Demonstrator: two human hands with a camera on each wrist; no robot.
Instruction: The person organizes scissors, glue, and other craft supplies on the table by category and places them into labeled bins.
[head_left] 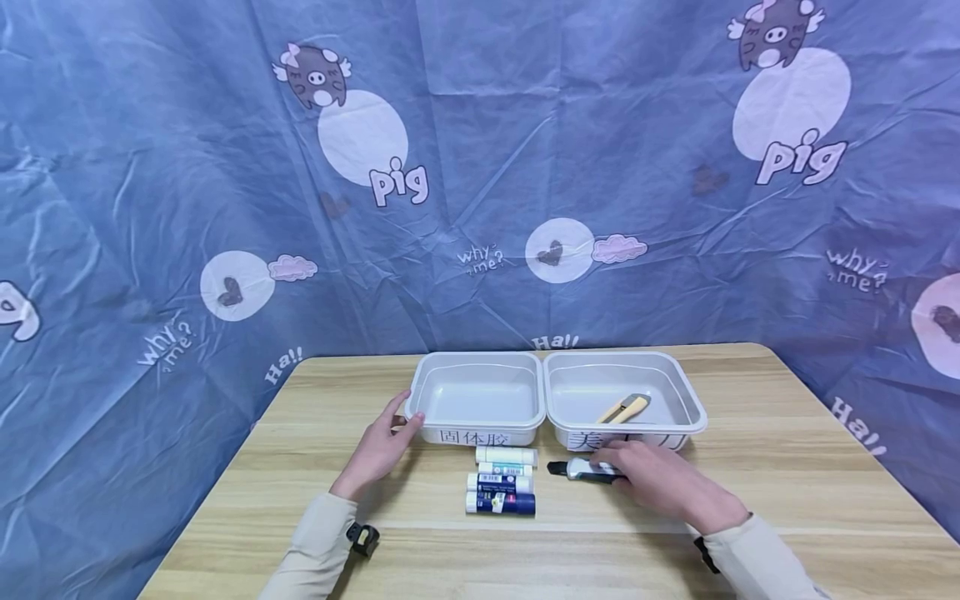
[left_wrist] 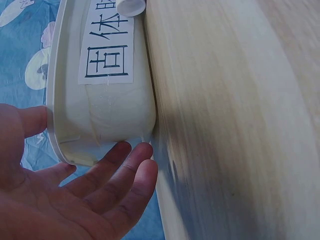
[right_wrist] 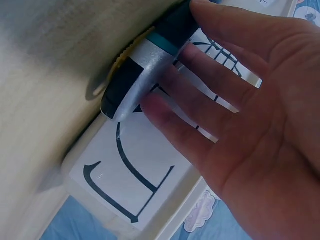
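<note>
My right hand (head_left: 660, 479) holds a utility knife (right_wrist: 150, 60) between thumb and fingertips, just in front of the right white bin (head_left: 697, 412). The knife has a dark and silver-grey body with a yellow edge on one side. Inside that bin lies a yellow utility knife (head_left: 630, 408). My left hand (head_left: 382, 450) rests at the left end of the other white bin (left_wrist: 120, 115), its thumb at the rim and its fingers loosely extended beside the wall. Several glue sticks (head_left: 501, 503) lie in a column in front of the left bin.
Both bins stand side by side near the back of the wooden table (head_left: 420, 558). Paper labels (left_wrist: 107, 60) with printed characters are on their front walls. A blue patterned cloth (head_left: 480, 167) hangs behind the table.
</note>
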